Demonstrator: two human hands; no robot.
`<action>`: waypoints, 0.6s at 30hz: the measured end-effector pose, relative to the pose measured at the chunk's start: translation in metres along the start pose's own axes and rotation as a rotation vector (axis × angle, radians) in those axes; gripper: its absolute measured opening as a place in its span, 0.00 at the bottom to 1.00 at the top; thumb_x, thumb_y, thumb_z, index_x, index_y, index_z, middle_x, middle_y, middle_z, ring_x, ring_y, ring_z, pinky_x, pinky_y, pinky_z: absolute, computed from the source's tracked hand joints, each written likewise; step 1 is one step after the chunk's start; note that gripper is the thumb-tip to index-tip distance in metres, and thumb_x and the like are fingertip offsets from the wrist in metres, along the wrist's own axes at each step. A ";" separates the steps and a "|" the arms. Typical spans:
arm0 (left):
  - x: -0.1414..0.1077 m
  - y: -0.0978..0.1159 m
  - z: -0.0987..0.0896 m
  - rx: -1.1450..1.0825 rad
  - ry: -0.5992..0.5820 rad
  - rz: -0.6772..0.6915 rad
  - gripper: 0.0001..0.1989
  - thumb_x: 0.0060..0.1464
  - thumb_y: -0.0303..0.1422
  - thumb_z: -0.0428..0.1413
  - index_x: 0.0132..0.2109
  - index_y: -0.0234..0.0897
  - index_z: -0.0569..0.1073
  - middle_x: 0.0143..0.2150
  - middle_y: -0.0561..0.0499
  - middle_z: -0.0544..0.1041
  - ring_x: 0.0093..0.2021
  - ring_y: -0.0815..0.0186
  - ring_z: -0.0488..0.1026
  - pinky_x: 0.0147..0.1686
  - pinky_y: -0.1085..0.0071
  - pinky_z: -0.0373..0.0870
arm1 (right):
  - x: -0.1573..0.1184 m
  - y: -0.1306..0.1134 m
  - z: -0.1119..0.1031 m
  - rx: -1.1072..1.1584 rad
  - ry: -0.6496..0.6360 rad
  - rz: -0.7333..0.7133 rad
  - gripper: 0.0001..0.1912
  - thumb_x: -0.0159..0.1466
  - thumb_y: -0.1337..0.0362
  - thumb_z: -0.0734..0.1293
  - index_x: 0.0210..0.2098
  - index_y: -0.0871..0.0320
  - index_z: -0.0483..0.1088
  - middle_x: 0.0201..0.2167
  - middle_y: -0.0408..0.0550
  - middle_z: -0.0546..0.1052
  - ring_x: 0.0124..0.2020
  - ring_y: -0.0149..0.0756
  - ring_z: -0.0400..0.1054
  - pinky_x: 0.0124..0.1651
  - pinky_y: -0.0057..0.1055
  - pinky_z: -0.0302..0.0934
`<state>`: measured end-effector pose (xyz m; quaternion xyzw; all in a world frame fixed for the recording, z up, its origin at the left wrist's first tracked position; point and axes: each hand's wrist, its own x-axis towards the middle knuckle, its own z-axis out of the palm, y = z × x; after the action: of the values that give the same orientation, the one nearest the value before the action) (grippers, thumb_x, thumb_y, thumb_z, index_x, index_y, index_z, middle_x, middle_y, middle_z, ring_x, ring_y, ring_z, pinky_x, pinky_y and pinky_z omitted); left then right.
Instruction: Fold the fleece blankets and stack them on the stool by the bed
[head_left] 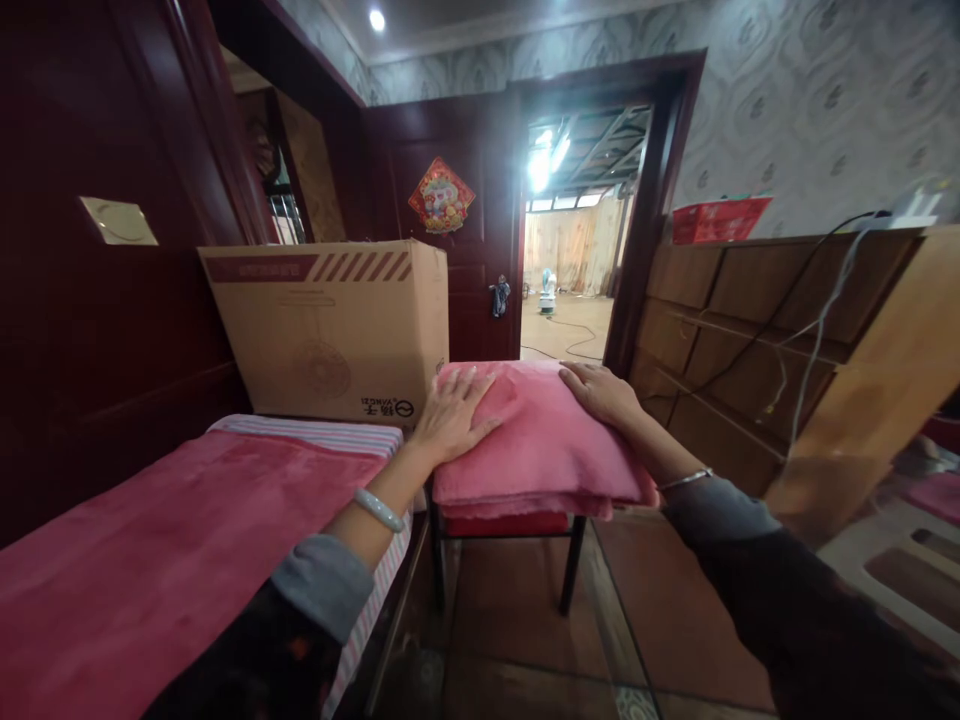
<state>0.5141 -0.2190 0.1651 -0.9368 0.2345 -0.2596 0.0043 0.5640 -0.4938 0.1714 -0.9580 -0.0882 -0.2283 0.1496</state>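
A stack of folded pink fleece cloth [540, 450] rests on a red-seated stool [506, 524] with dark legs. My left hand [455, 412] lies flat on the left side of the stack, fingers spread. Over the far right edge of the same cloth lies my right hand [604, 393], its fingers stretched out and touching the top. Neither hand grips anything. To the left, another pink cloth [202, 540] is spread over a striped cloth [360, 438] on a low surface.
A large cardboard box [330, 330] stands behind the spread cloth. Beyond the stool are a dark red door [450, 270] and an open doorway with a fan [547, 290]. Wooden cabinets [750, 340] on the right carry a red basket [720, 218] and hanging cables [817, 320].
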 end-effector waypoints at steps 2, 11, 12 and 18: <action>-0.016 -0.007 -0.002 0.020 -0.013 -0.012 0.35 0.64 0.50 0.45 0.73 0.42 0.50 0.74 0.42 0.51 0.73 0.49 0.44 0.68 0.43 0.41 | 0.000 0.000 -0.001 -0.010 -0.003 0.003 0.28 0.73 0.50 0.49 0.63 0.53 0.67 0.63 0.50 0.69 0.63 0.49 0.61 0.61 0.47 0.58; -0.147 -0.027 -0.006 0.033 -0.046 -0.025 0.29 0.64 0.40 0.48 0.70 0.40 0.57 0.74 0.41 0.52 0.73 0.51 0.47 0.68 0.49 0.50 | -0.012 -0.010 -0.006 -0.050 0.105 -0.047 0.29 0.73 0.50 0.49 0.65 0.55 0.62 0.66 0.56 0.64 0.66 0.56 0.55 0.62 0.60 0.52; -0.166 -0.029 -0.005 0.016 -0.062 -0.041 0.30 0.64 0.41 0.48 0.70 0.40 0.57 0.73 0.41 0.53 0.73 0.51 0.49 0.67 0.50 0.52 | -0.017 -0.013 -0.006 -0.057 0.111 -0.079 0.29 0.73 0.50 0.48 0.66 0.54 0.61 0.67 0.56 0.63 0.67 0.56 0.53 0.62 0.61 0.50; -0.309 -0.058 0.014 -0.017 -0.020 -0.278 0.31 0.63 0.43 0.45 0.70 0.44 0.56 0.69 0.45 0.64 0.67 0.52 0.62 0.64 0.52 0.61 | -0.075 -0.039 0.002 -0.034 0.096 -0.222 0.30 0.72 0.50 0.52 0.69 0.54 0.55 0.72 0.53 0.52 0.72 0.55 0.41 0.67 0.60 0.42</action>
<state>0.3125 -0.0327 0.0112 -0.9628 0.1044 -0.2464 -0.0376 0.4894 -0.4637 0.1447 -0.9328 -0.1824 -0.2905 0.1111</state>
